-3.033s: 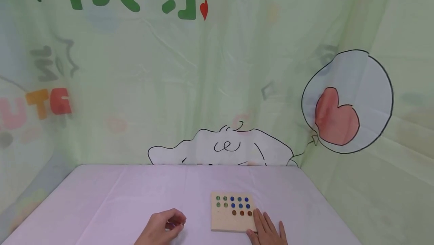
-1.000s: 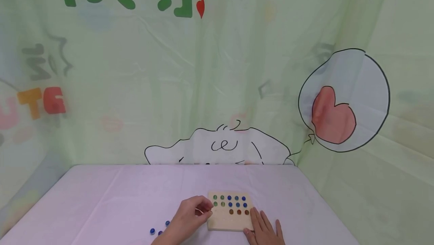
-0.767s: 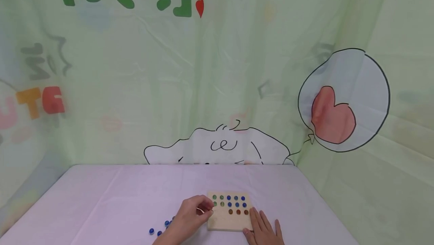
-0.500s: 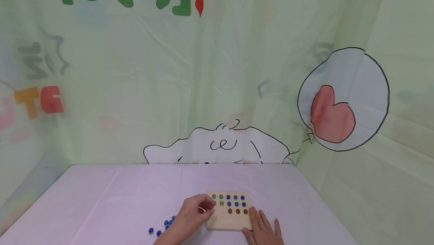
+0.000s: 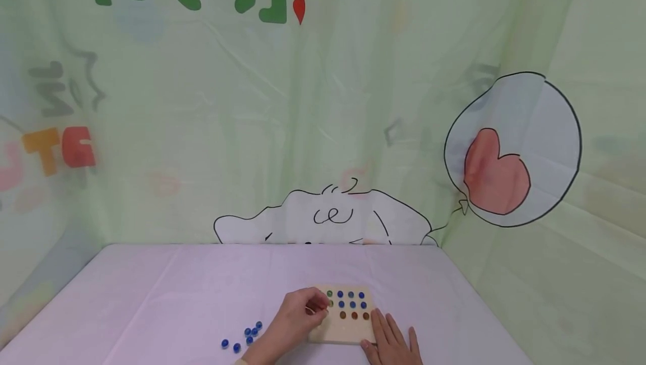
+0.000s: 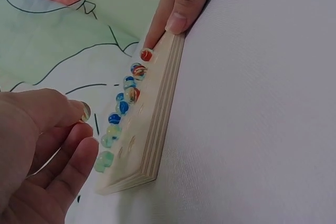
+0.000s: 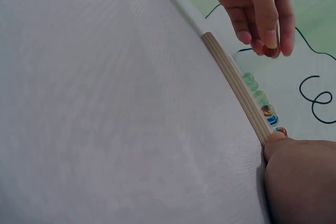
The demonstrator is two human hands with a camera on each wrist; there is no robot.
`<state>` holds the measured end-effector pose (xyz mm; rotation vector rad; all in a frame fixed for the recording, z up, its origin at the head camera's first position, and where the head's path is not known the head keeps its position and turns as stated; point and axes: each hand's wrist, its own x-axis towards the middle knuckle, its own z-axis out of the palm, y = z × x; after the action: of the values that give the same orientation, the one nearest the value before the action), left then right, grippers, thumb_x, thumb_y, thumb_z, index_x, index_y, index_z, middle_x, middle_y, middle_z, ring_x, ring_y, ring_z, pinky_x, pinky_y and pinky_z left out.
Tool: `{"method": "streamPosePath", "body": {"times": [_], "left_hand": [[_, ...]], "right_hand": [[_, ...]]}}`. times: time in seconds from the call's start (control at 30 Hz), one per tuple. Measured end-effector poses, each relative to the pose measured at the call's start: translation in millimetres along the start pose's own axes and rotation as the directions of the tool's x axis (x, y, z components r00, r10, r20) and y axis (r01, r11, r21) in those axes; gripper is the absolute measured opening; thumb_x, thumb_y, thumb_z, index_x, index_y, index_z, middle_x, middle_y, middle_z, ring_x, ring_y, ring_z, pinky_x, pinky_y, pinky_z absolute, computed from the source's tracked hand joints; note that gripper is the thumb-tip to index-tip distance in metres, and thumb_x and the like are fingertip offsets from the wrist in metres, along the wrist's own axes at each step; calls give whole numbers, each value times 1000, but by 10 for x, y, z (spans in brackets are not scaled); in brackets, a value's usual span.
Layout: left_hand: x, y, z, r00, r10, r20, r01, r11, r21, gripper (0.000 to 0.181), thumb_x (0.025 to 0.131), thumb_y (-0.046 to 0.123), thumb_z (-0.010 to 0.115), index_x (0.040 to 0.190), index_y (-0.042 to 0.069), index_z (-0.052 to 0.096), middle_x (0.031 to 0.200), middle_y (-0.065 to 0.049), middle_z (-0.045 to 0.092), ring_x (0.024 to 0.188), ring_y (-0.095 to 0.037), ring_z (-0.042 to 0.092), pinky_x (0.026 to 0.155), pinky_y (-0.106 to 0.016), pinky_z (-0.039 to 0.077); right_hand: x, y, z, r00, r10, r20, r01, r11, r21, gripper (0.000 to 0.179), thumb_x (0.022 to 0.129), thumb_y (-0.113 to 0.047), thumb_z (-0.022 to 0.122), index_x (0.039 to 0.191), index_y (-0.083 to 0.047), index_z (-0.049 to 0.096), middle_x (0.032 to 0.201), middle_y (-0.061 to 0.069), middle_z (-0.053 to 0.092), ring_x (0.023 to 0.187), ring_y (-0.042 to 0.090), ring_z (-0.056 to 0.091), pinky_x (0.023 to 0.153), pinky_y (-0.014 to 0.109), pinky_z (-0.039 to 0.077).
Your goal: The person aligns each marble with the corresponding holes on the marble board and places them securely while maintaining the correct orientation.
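Left hand (image 5: pixel 300 317) pinches a marble (image 6: pixel 86 112) above the wooden board (image 5: pixel 339 332); right hand (image 5: pixel 393 343), fingers straight, touches its right edge; table (image 5: pixel 176 297) stretches beyond, printed curtain (image 5: pixel 202 101) behind

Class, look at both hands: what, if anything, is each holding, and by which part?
The left hand pinches a marble by its sides with its fingertips. The right hand grips nothing, resting on the right edge of the board.

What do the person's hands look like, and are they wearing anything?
The left hand and right hand are bare: no gloves, and no rings show. The right thumbnail looks short and plain. A little pale yellowish edge shows by the left wrist, maybe a sleeve.
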<state>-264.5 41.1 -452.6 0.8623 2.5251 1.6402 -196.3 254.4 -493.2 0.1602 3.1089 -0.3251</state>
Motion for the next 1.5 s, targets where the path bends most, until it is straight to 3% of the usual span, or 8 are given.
{"method": "streamPosePath", "body": {"times": [0.47,1.17,1.5], "left_hand": [[82,-95,110,999,-47,0,47,997,64,14,77,2,63,87,11,63,81,1,63,68,-2,53,60,-15,46],[150,-27,268,997,62,-47,-48,965,259,22,70,-6,63,85,11,63,78,2,62,68,-2,50,60,-13,45],[132,-26,270,999,30,-40,-19,967,254,24,70,-5,64,87,12,63,80,3,59,70,-3,49,60,-13,44]], "right_hand": [[4,8,8,1000,14,22,-14,1000,1,110,64,-84,1,140,-8,25,145,10,29,133,35,20,103,61,-10],[21,17,3,1000,5,23,-6,1000,21,107,66,-84,5,141,-9,24,145,10,28,133,35,20,103,60,-10],[2,10,-14,1000,2,10,-2,1000,16,108,66,-84,3,140,-9,26,145,9,30,133,35,21,103,60,-9]]}}
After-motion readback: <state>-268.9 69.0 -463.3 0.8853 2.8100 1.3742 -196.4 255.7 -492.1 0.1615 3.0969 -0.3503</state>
